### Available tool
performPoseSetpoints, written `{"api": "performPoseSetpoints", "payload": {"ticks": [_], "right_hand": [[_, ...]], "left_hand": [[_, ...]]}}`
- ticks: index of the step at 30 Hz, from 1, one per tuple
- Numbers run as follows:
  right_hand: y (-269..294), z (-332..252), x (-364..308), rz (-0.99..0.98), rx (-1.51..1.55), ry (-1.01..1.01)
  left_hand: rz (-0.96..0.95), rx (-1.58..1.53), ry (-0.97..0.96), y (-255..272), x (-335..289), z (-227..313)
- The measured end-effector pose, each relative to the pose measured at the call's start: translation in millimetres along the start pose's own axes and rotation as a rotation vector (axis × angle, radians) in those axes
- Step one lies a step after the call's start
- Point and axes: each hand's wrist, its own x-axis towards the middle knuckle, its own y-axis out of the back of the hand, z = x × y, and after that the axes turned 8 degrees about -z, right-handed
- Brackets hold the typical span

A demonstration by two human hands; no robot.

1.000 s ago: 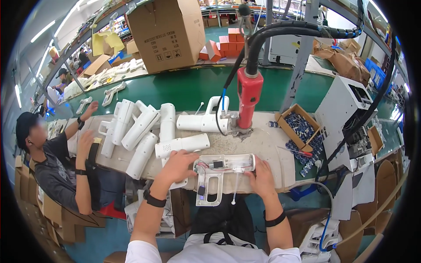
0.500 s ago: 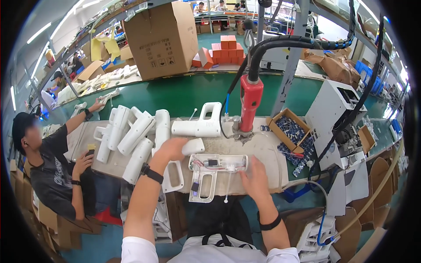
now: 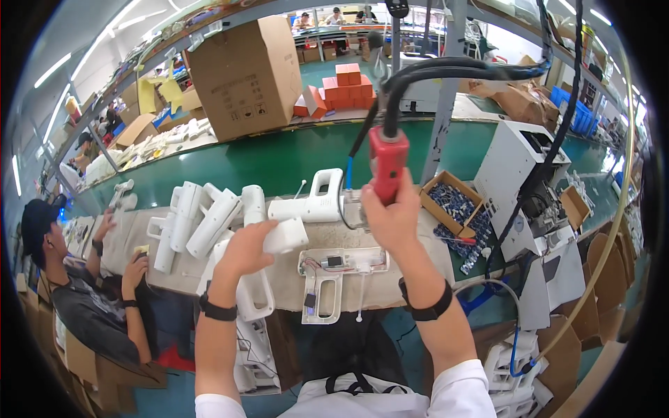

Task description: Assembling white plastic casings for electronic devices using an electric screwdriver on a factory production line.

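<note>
My left hand [image 3: 245, 249] is closed around a white plastic housing [image 3: 287, 237], whose loop handle [image 3: 256, 295] hangs toward the bench's near edge. With fingers wrapped round it, my right hand [image 3: 394, 221] grips the lower body of an upright red power tool [image 3: 389, 157] on a thick black cable; the hand hides its lower end. Between my hands lies an opened white housing half [image 3: 327, 262], its loop handle pointing at me. Red wires and a small dark part show inside it, and a thin white stem with a ball tip [image 3: 359, 318] sticks out.
More white housings [image 3: 209, 223] lie at left, and another [image 3: 306, 207] beyond the opened half. A carton of small blue-and-silver parts [image 3: 453, 202] stands right, some spilled beside it. Farther right is a white machine [image 3: 519, 188]. A co-worker [image 3: 97, 285] sits at left.
My right hand has left the opened housing half and moved up onto the red tool. My left hand has shifted left with the white housing. The co-worker's far hand has drawn back.
</note>
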Motion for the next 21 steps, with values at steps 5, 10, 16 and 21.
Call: {"api": "performPoseSetpoints", "payload": {"ticks": [5,10,16,21], "right_hand": [[41,-22,0,0.110,-0.019,0.088],[57,-25,-8,0.080,-0.051,0.075],[51,-24,-6,0.013,-0.077,0.019],[41,13,-15,0.178,-0.354,0.290]], "left_hand": [[-0.036,-0.081,-0.282,-29,2,61],[-0.116,-0.052,-0.294,-46,25,78],[-0.095,-0.311,-0.096,-37,15,55],[0.056,-0.382,-0.078,-26,-23,34]]}}
